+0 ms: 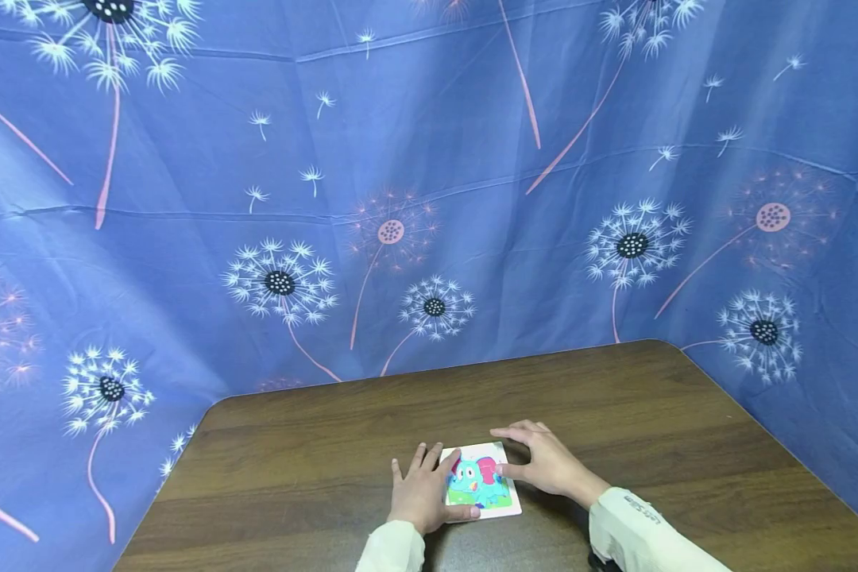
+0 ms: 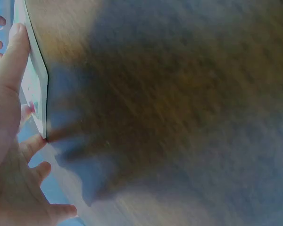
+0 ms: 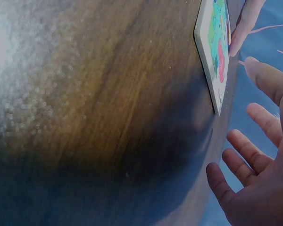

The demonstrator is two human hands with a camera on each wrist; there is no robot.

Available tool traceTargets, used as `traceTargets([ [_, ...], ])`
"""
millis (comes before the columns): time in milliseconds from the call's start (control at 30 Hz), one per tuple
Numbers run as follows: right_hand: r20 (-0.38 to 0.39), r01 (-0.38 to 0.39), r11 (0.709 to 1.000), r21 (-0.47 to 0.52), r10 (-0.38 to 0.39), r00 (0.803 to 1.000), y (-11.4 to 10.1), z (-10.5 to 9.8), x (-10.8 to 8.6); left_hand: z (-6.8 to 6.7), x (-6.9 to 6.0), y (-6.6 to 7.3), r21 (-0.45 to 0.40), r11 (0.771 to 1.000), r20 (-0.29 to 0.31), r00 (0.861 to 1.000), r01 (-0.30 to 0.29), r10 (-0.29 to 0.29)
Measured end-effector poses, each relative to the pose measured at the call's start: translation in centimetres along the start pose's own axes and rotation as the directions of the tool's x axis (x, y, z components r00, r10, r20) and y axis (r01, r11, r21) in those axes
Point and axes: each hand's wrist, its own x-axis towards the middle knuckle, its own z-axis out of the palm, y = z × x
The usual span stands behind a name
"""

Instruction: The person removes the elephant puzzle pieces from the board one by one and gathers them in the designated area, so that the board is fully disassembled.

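A flat square board (image 1: pixel 496 499) with a white border and a picture of a blue elephant with pink ears lies on the table. The left hand (image 1: pixel 422 492) rests on its left side, fingers spread, thumb across the lower edge. Above the right side hovers the right hand (image 1: pixel 546 465), fingers apart and holding nothing. In the left wrist view the left thumb (image 2: pixel 16 56) lies on the board (image 2: pixel 41 80). The right wrist view shows the right hand (image 3: pixel 269 155) beside the board (image 3: pixel 207 52), its fingers loosely spread; whether the thumb touches the board I cannot tell.
The brown wooden table (image 1: pixel 314 453) extends around the board, with its far edge against a blue cloth (image 1: pixel 472 199) printed with dandelions. The cloth also hangs along both sides. Shadows of the hands fall on the tabletop.
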Motion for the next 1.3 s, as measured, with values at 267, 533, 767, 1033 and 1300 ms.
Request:
traceTargets([
  [267,0.056,-0.03,0.999,0.019,0.029,0.998,-0.4,0.1,0.2,-0.2,-0.1,-0.6,0.03,1.0,-0.01,1.0,-0.002,0.003],
  [533,0.071,-0.023,1.0,-0.016,0.024,0.997,-0.4,0.7,0.7,-0.5,-0.3,-0.8,0.046,0.999,-0.03,1.0,0.003,-0.002],
  [767,0.087,-0.048,0.999,-0.026,0.05,0.995,-0.5,1.1,1.2,-0.7,-0.5,-0.8,0.041,0.999,-0.043,0.999,0.019,-0.017],
  [1033,0.097,-0.062,0.997,-0.045,0.066,0.993,-0.6,1.4,1.7,-0.6,-0.3,-0.9,0.031,0.999,-0.014,1.0,0.021,-0.02],
  [1300,0.097,-0.074,0.994,-0.084,0.082,0.992,-0.8,1.6,1.8,-0.6,-0.4,-0.9,0.034,0.999,0.019,0.999,0.032,-0.033],
])
